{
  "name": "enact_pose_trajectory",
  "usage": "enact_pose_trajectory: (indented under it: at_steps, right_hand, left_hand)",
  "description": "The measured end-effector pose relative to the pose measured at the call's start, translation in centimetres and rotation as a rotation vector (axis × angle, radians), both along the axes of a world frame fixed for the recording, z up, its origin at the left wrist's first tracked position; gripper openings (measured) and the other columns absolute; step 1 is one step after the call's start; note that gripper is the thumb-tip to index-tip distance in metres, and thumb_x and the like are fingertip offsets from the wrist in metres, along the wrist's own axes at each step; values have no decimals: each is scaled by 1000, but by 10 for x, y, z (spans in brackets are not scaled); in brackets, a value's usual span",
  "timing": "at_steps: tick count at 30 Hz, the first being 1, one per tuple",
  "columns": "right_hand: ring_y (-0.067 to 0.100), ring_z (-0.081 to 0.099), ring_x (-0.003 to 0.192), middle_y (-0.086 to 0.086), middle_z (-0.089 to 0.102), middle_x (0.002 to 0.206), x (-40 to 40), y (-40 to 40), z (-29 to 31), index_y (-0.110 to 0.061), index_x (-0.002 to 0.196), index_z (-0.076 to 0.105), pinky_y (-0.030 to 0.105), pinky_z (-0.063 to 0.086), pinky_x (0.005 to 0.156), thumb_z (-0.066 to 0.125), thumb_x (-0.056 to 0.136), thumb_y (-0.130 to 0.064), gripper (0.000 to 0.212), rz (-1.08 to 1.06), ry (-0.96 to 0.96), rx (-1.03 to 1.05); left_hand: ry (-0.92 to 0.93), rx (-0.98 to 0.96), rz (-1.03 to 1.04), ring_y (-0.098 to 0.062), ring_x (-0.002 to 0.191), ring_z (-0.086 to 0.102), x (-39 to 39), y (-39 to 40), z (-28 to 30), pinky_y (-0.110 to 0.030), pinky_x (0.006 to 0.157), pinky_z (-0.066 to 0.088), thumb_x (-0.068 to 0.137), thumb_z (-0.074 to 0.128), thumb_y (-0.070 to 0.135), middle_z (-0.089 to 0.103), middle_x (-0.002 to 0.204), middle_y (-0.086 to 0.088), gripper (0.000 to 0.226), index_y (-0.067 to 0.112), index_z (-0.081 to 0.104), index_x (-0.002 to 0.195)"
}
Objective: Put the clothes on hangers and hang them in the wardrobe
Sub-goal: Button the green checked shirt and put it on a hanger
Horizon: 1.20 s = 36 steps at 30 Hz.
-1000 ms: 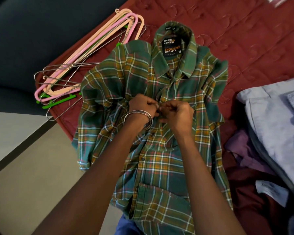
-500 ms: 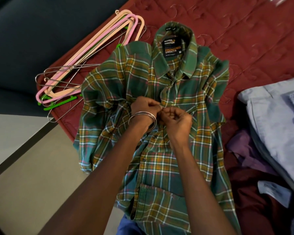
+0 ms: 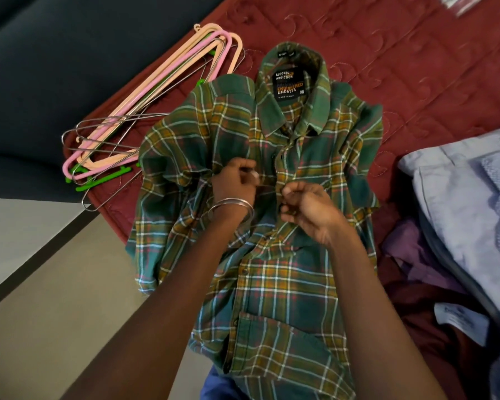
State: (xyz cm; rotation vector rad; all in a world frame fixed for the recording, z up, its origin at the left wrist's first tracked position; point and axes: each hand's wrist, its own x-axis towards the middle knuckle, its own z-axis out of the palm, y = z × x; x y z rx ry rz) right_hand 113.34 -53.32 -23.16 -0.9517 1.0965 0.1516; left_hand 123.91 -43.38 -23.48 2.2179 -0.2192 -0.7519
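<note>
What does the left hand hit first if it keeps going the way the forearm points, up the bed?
Likely the plaid shirt itself: the left hand already lies on its front, and further along that line comes the shirt's collar, then the red quilt. The hangers lie off to the side.

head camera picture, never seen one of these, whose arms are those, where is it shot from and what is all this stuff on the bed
There is no machine here. The camera sits on a person's head and looks forward and down, so the two arms reaching in from the bottom are that person's own.

A green plaid shirt lies face up on a dark red quilted bedspread, collar away from the camera. The left hand, with metal bangles on its wrist, and the right hand have curled fingers at the shirt's front button strip, apparently working a button; the picture is blurred there.

To the left of the shirt lies a pile of hangers: pink, peach, green and bare wire. On the right lie other clothes, among them a light blue garment and a purple garment.
</note>
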Motion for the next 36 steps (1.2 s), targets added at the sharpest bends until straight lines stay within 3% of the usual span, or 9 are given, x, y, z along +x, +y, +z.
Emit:
enact_pose_trajectory:
  at_steps: [3,8,12,18,22,26,30,33,36]
  right_hand:
    - [13,54,58,2,56,69,-10,-17,2,-16,76,53,29,48,56,48,93,4,26,-233,41,-362]
    - [29,64,96,16,70,99,-38,-51,-6,-2,98,66,27,42,84,69,87,-26,27,-119,448,-934]
    - [45,54,109,29,60,113,-30,-45,-23,0,111,61,46,44,87,64,84,-55,61,329,614,-906]
    - [39,56,94,23,62,99,-29,-32,-11,-4,95,70,40,39,80,59,85,-22,24,10,427,-1261]
    - [22,57,90,8,63,91,-54,-43,1,-10,90,62,40,47,90,56,89,-12,6,-664,-303,-382]
    - [27,58,106,7,62,106,-88,-43,8,-15,98,57,48,47,98,69,81,-24,22,-663,-500,8]
    - [21,52,77,6,55,81,-109,-39,16,-17,81,53,38,45,81,72,83,-13,20,-383,-26,-615]
    - [39,59,95,24,60,101,-130,-16,18,-4,109,48,43,46,77,59,89,-11,23,338,582,-1039]
    - [46,47,106,28,51,116,-140,14,27,-3,118,49,51,43,83,55,86,-3,32,482,804,-1220]
  left_hand:
    - [-430,158,192,-34,98,59,11,22,6,-36,81,41,87,60,22,65,105,-17,25,5,63,106]
    - [207,332,652,-38,111,56,35,62,-5,-50,96,45,44,54,93,58,125,-16,116,6,54,121]
    - [288,174,476,-34,119,53,25,40,5,-41,102,42,67,71,66,57,131,-11,84,8,56,126]
    - [-109,152,356,-34,101,63,32,28,23,-35,85,46,82,68,47,69,106,-17,51,-1,69,102]
    - [135,-483,771,-13,82,64,48,48,42,-22,70,56,87,66,20,65,104,-2,37,6,58,120]
    - [228,-440,770,-25,108,61,56,80,35,-43,101,46,81,69,26,62,121,-5,53,13,53,129]
    - [158,-144,737,-28,108,59,24,106,15,-47,95,49,81,65,12,57,126,-8,67,28,37,139]
    - [159,354,698,-33,117,51,-20,130,2,-46,103,40,91,58,33,49,132,-15,66,15,26,145]
    - [-5,580,766,-43,129,35,-60,132,8,-51,105,29,92,57,24,35,141,-29,69,-3,21,144]
